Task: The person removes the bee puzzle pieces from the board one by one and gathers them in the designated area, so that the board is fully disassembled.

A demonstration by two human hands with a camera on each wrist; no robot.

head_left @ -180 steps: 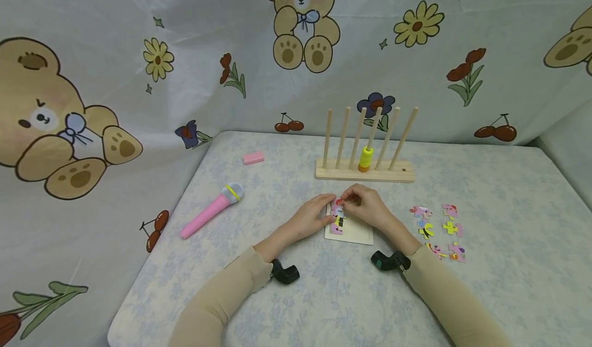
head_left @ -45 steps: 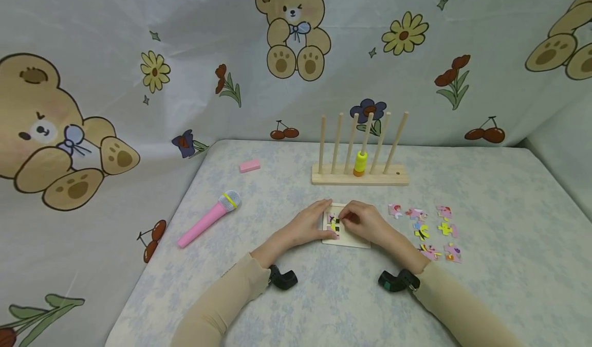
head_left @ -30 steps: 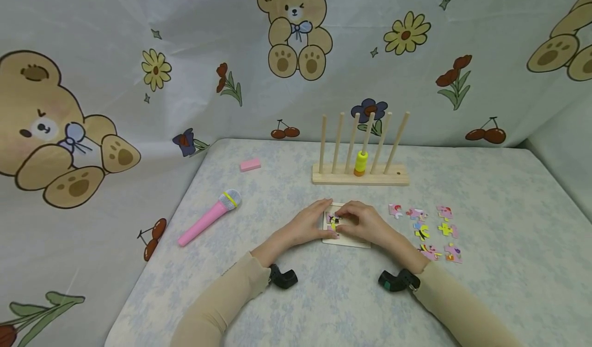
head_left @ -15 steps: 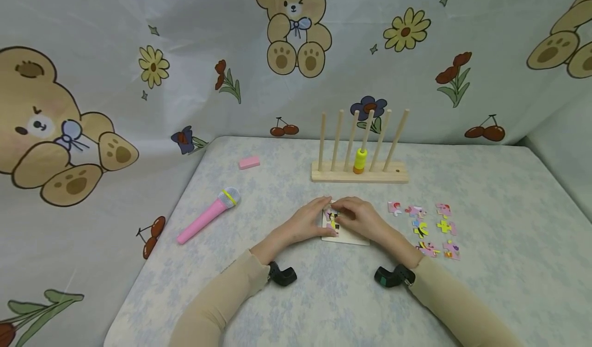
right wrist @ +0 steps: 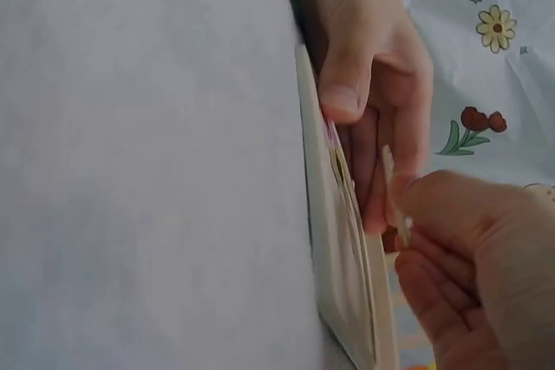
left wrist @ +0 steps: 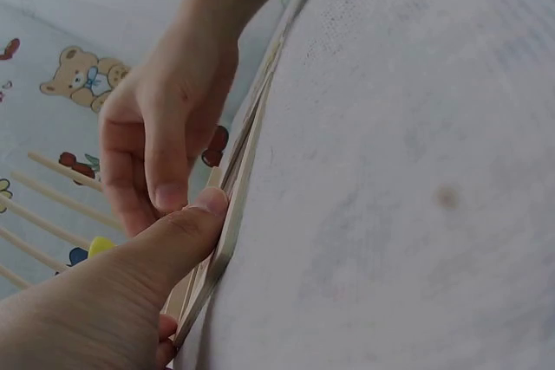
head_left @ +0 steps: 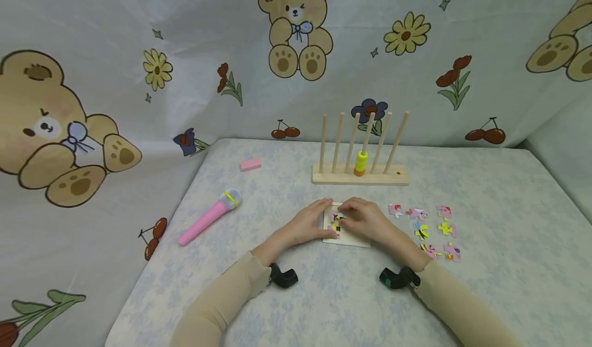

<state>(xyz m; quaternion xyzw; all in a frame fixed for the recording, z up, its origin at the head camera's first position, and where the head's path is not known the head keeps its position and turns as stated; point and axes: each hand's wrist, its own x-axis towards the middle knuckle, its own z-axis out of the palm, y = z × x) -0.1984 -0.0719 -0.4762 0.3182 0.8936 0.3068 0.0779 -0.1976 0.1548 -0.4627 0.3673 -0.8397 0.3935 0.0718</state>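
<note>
A small wooden puzzle board [head_left: 349,240] lies on the table, with pink and yellow puzzle pieces [head_left: 334,226] along its left side. My left hand [head_left: 302,229] holds the board at its left edge; the thumb rests on top near the front and the fingers reach to the back corner. Over the board, my right hand [head_left: 370,222] pinches a thin puzzle piece [right wrist: 397,197] between thumb and fingertips. In the right wrist view this piece is seen edge-on, tilted and apart from the board, so its picture is hidden.
Several loose puzzle pieces [head_left: 421,230] lie to the right of the board. Behind stands a wooden peg rack [head_left: 361,179] with yellow and orange beads [head_left: 361,162] on one peg. A pink toy microphone [head_left: 208,219] and a pink block [head_left: 251,164] are at the left.
Since the oldest frame, a pink and red piece has appeared on the table at the right, left of the other loose ones. My right hand has shifted slightly over the board; my left stays.
</note>
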